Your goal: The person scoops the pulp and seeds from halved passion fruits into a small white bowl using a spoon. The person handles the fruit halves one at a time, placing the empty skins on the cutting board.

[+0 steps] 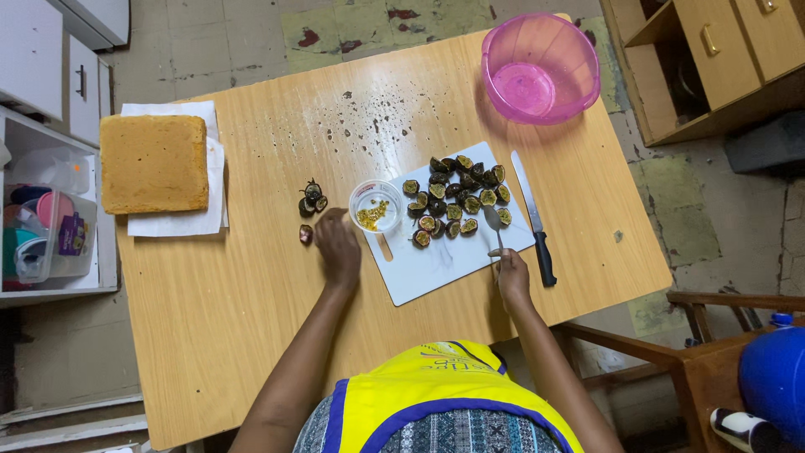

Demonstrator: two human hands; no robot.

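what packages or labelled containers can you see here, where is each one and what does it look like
Clear plastic storage box: shelf at far left, rectangular, colourful items inside, purple label on its side.
Blue container: lower right beside the wooden chair, rounded, blue cap.
No signs or screens in view.

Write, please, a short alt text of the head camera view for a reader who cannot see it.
Seen from above, a person at a wooden table holds a metal spoon in the right hand over a white cutting board with halved dark passion fruits. The left hand rests near a small clear cup of pulp.
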